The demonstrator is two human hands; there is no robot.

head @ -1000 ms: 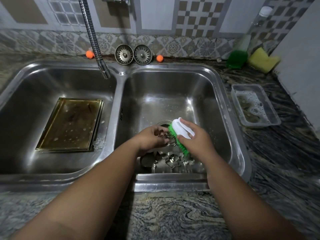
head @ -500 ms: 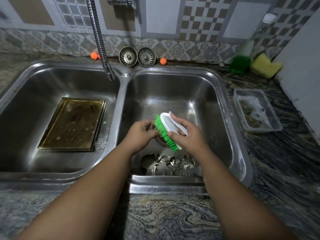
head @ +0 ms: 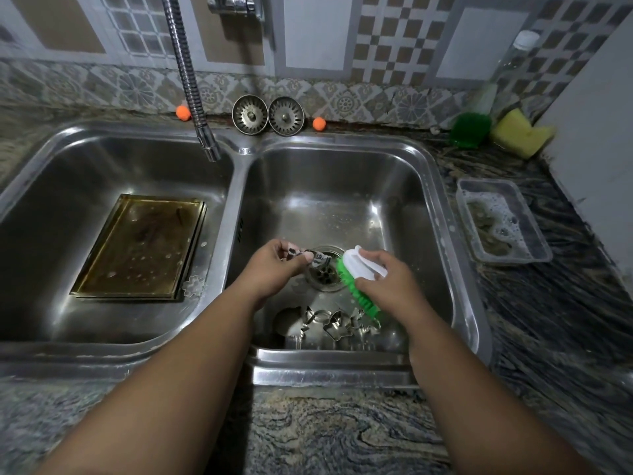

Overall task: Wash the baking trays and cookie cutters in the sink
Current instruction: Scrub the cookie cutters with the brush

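A person stands at a steel double sink, both forearms reaching into the right basin (head: 342, 186). The left hand (head: 274, 265) pinches a small metal cookie cutter (head: 318, 258) between thumb and fingertips, holding it above the drain (head: 323, 274). The right hand (head: 383, 279) is curled over the white grip of a green-bristled scrub brush (head: 351, 267), which is tilted, with its bristles turned toward the cutter but just apart from it.

More loose cutters (head: 337, 325) lie in a cluster on the basin floor near its front wall. In the left basin (head: 102, 159) a gold-toned baking tray (head: 140, 245) lies flat, wet and spotted with droplets. A flower-shaped cutter (head: 193, 285) rests just beside its near right corner.

A flexible tap hose (head: 191, 87) hangs over the divider. Two strainer plugs (head: 249, 114) lean against the patterned tiles, between two orange balls (head: 319, 123).

On the marbled counter (head: 342, 433) to the right stand a clear tub (head: 537, 241) of sudsy water, a green scourer (head: 471, 130), a yellow sponge (head: 520, 135) and a white-capped bottle (head: 510, 63). A stamped mark on the divider is too small to read.
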